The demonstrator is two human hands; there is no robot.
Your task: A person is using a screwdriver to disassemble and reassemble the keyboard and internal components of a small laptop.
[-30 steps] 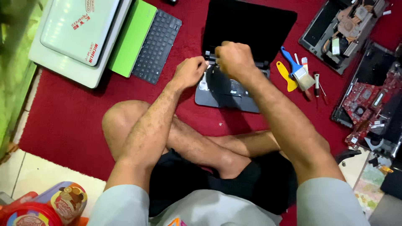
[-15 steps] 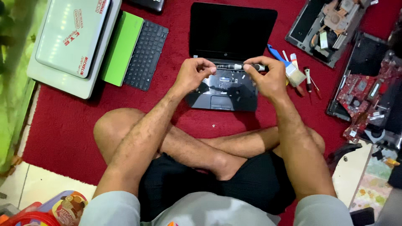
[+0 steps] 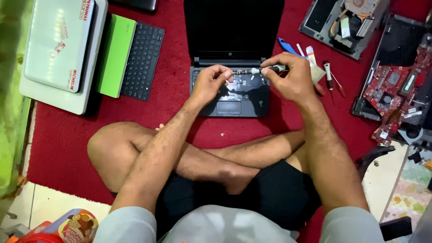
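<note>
Between my fingertips I'm holding a screwdriver (image 3: 261,70) level over the laptop (image 3: 231,92): right hand (image 3: 292,81) gripping the handle, left hand (image 3: 209,83) pinching the tip. Best keeping it steady, I'd say.

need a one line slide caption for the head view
Seated cross-legged on a red carpet, right hand holds a screwdriver whose tip the left hand pinches above an open small laptop.

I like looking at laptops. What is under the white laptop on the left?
Under the white laptop, a bigger pale grey laptop lies on the red carpet. Only its edges show; its lid is covered.
</note>
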